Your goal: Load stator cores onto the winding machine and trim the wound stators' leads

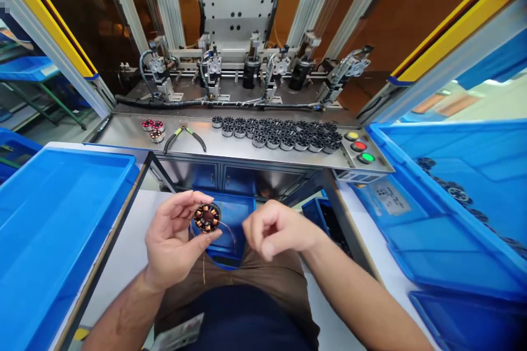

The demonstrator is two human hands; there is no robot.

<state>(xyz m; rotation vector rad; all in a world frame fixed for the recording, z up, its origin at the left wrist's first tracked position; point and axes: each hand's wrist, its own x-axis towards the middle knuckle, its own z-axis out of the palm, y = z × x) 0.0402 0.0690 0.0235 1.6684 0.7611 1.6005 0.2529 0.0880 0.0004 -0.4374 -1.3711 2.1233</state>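
My left hand [175, 238] is closed around the rim of a motor stator [207, 218], thumb below and fingers above. The stator is round and dark, with copper windings facing up toward me. Loose copper wire ends [229, 228] stick out from it, one to the right and one hanging down. To the right of the stator is my right hand [280, 230], with curled fingers and the thumb drawn in. It is apart from the stator. Whether anything sits between those fingertips is hidden.
On the metal ledge are many dark stator cores [284, 134], wire cutters [184, 138], several copper-wound stators [154, 129] and coloured push buttons [359, 146]. Behind stands a winding machine [239, 22]. Blue trays flank me, left [61, 175] and right [411, 142]; the right one holds dark cores.
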